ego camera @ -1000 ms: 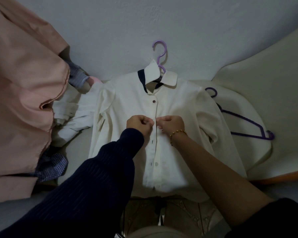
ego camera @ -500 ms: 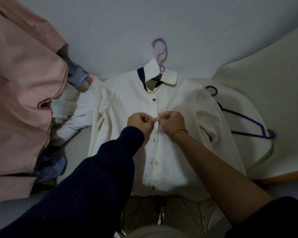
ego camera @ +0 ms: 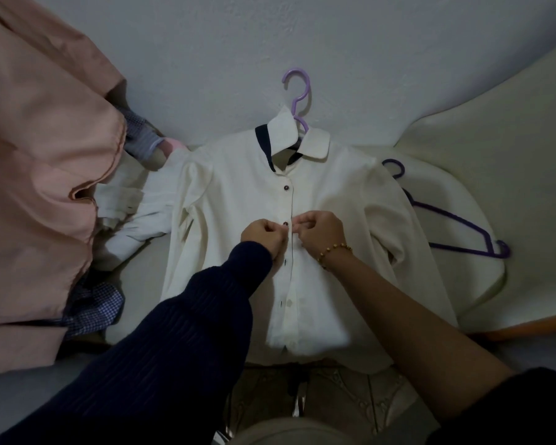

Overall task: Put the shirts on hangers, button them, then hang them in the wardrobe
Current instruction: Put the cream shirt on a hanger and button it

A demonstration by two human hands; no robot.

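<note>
Cream bed, perhaps, carries white shirt, purple hanger.

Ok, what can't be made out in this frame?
Head view:
Lilac plastic hanger: only its hook shows; the white collared shirt hides the rest.
Placket edge pinched by left hand and right hand: their fingers cover it.
Blue checked cloth: mostly under the pink fabric.
</note>
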